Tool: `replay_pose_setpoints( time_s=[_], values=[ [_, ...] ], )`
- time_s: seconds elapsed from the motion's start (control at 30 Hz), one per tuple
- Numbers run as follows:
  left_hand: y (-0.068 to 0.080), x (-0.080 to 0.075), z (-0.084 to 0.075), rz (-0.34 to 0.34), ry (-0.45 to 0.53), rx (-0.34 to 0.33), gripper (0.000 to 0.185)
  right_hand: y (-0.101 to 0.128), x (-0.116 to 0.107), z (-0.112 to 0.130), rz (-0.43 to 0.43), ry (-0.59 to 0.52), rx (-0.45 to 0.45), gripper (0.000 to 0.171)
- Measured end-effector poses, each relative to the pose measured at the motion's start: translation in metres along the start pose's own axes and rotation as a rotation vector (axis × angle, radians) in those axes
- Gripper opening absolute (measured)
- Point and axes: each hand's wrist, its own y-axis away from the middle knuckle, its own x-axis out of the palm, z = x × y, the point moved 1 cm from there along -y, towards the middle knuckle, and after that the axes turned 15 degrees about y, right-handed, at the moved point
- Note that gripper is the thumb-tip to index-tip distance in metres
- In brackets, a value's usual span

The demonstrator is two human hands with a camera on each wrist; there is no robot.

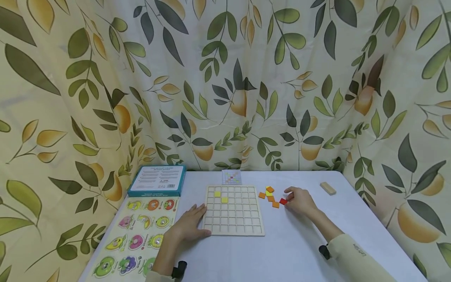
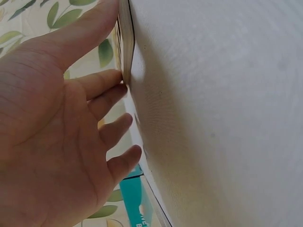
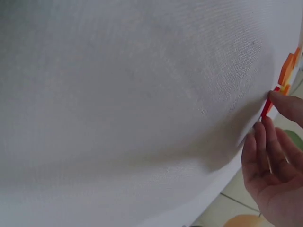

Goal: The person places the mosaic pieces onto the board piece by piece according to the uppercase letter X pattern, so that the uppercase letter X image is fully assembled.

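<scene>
A wooden grid board (image 1: 232, 219) lies flat, with two yellow square tiles (image 1: 224, 200) in its upper left cells. My left hand (image 1: 188, 223) rests at the board's left edge, thumb near the front corner and fingers spread; the left wrist view shows fingertips at the board's side (image 2: 127, 42). Right of the board, my right hand (image 1: 300, 200) has its thumb and fingertips at a red square tile (image 1: 283, 201), pinching it close over the table. Beside it lie several orange tiles (image 1: 275, 204) and a yellow tile (image 1: 268, 193).
Behind the board stands a small pattern card (image 1: 231, 177). A teal box (image 1: 155, 194) sits at the back left, with a fruit sticker sheet (image 1: 144, 233) in front. At the back right lies a pale wooden block (image 1: 328, 188). A leaf-patterned curtain (image 1: 225, 129) surrounds the table.
</scene>
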Motion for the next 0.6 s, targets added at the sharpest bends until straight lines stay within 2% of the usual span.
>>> replay_pose_setpoints(
  time_s=[0.17, 0.6],
  values=[
    [0.0001, -0.0006, 0.0006, -0.004, 0.007, 0.001, 0.094, -0.0008, -0.0008, 0.0002, -0.024, 0.0, -0.029, 0.042],
    [-0.0023, 0.0011, 0.0047, -0.004, 0.003, 0.014, 0.094, -0.0005, -0.0004, -0.0008, -0.03, -0.006, 0.004, 0.047]
  ],
)
